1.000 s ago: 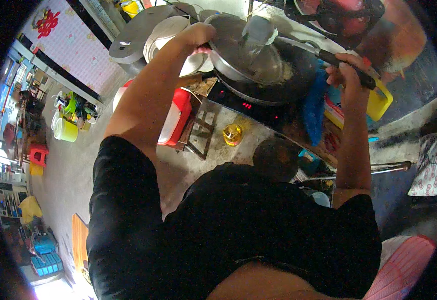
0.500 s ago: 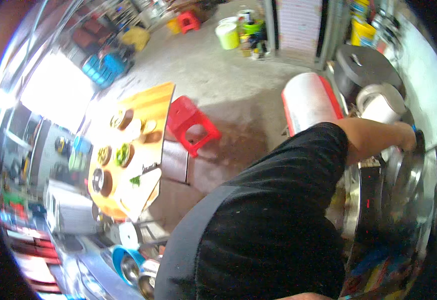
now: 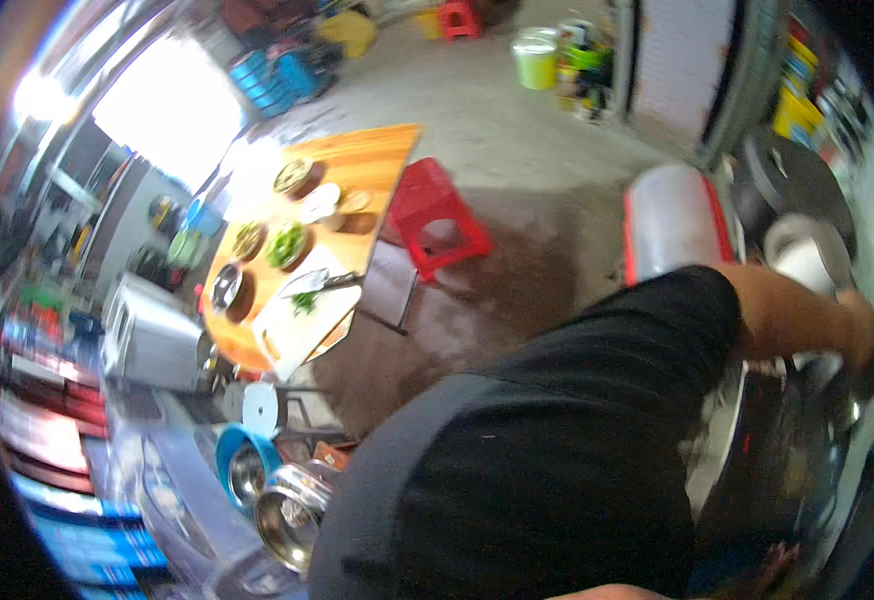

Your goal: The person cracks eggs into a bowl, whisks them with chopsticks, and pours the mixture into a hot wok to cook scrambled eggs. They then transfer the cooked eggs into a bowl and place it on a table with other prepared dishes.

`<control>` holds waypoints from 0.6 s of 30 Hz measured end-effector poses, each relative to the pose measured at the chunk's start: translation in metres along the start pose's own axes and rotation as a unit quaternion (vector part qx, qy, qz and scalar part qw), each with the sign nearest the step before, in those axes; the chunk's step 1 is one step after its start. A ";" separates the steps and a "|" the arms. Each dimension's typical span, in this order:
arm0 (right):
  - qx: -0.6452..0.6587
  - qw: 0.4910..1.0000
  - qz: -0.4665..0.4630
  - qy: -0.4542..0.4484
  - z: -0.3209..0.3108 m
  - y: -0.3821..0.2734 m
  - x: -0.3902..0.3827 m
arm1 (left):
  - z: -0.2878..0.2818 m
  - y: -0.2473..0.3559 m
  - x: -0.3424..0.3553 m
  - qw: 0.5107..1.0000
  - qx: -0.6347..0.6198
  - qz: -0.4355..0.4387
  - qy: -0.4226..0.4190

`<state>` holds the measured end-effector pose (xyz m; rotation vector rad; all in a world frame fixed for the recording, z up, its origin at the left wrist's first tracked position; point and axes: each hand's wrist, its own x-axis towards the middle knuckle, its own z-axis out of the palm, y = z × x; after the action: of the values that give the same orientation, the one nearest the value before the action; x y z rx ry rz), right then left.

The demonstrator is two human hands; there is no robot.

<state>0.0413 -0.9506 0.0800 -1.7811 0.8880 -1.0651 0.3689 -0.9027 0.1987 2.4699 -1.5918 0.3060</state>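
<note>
A bare arm in a black short sleeve, which looks like my left, reaches to the right side of the view. My left hand [image 3: 861,328] is at the far right, beside a round light-coloured container [image 3: 807,250] with a grey rim. Its fingers are turned away and blurred, so their hold is hidden. Just under it is a dark, shiny surface [image 3: 802,425] by the wall, too dim to make out. A strip of skin shows at the lower edge. My right hand is not seen clearly anywhere.
A wooden table [image 3: 382,155] holds bowls of greens, a white cutting board [image 3: 287,325] and a knife [image 3: 325,282]. By it stands a red stool [image 3: 427,205]. Nearer are a blue basin [image 3: 225,455] and metal bowls [image 3: 287,530]. A dark lidded pot [image 3: 792,190] stands right.
The view has swung, so the table, stool and pots sit further right in it. My left hand has come lower along the wall side.
</note>
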 end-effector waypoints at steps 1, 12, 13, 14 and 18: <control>0.006 1.000 0.012 0.013 -0.017 -0.002 -0.004 | 0.003 0.003 -0.005 0.998 -0.034 0.002 -0.056; 0.185 0.976 -0.024 0.110 -0.096 -0.059 -0.034 | -0.033 -0.045 -0.058 0.966 -0.217 0.004 -0.143; 0.173 0.979 -0.046 0.096 -0.097 -0.078 -0.035 | -0.032 -0.035 -0.057 0.949 -0.272 0.008 -0.160; 0.162 0.981 -0.066 0.080 -0.097 -0.096 -0.036 | -0.028 -0.023 -0.061 0.929 -0.324 0.008 -0.176; 0.060 0.991 -0.122 -0.019 -0.079 -0.134 -0.039 | -0.013 -0.009 -0.071 0.825 -0.518 -0.115 -0.192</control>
<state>-0.0267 -0.8905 0.2117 -1.8345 0.5791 -1.2079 0.3470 -0.8333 0.1916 1.8065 -1.0500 -0.9127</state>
